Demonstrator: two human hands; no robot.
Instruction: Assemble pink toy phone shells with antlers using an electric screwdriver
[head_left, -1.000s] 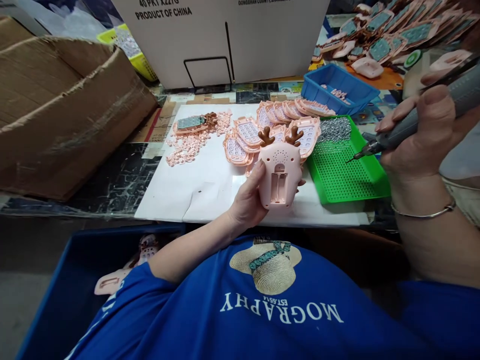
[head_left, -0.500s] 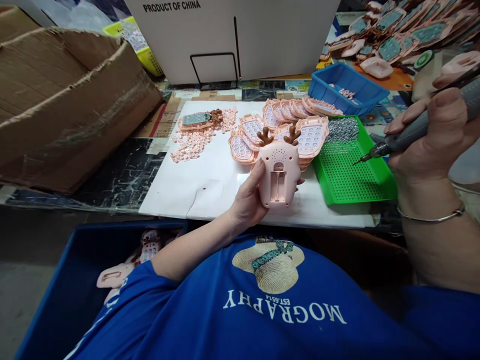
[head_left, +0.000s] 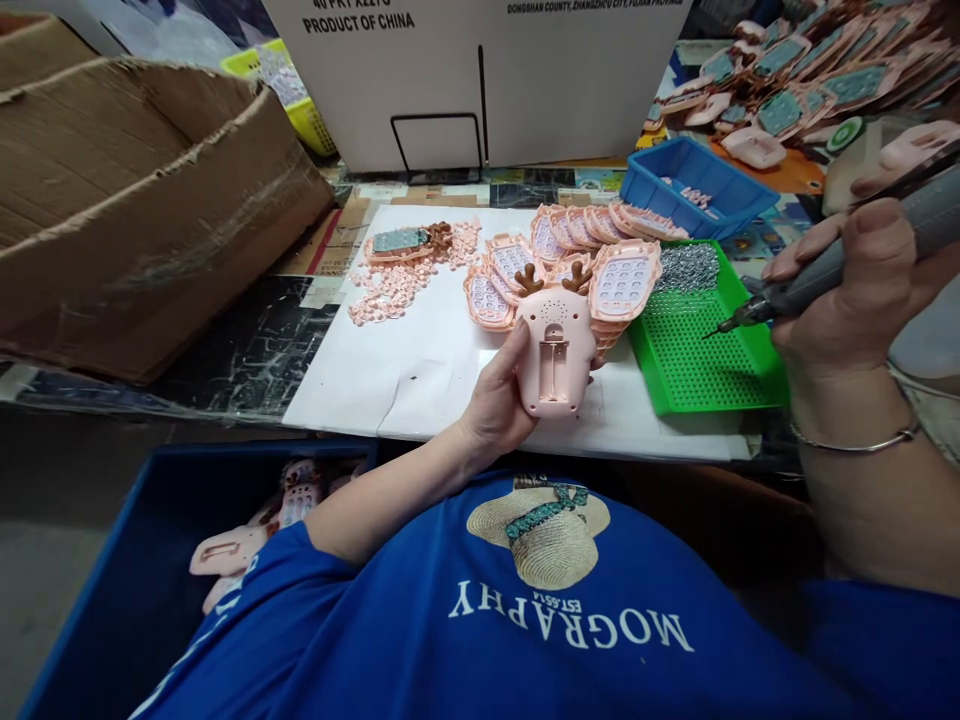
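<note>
My left hand (head_left: 499, 400) is closed around a pink plastic toy phone (head_left: 574, 345) with brown antlers, its back facing me and the battery bay uncovered. In my right hand (head_left: 862, 290) is a grey electric screwdriver (head_left: 817, 275), its thin bit pointing left over a green basket (head_left: 705, 385). Silver screws (head_left: 686, 268) fill the far end of that basket. Behind the toy phone, several pink shell halves with white keypads (head_left: 626, 280) lie fanned out. A shell with a green circuit board (head_left: 401, 242) rests on small pink pieces (head_left: 394, 290) to the left.
A blue bin (head_left: 679, 185) with small pink parts stands behind the green basket. More shells (head_left: 817, 85) are piled at the far right. Cardboard boxes (head_left: 180, 240) bound the left, and a white carton (head_left: 555, 100) the back. A dark blue tub (head_left: 157, 530) holds toys at lower left.
The view has tilted slightly, so the table's things appear a little lower and further right. My right hand and the screwdriver have shifted slightly left; the toy phone stays in my left hand.
</note>
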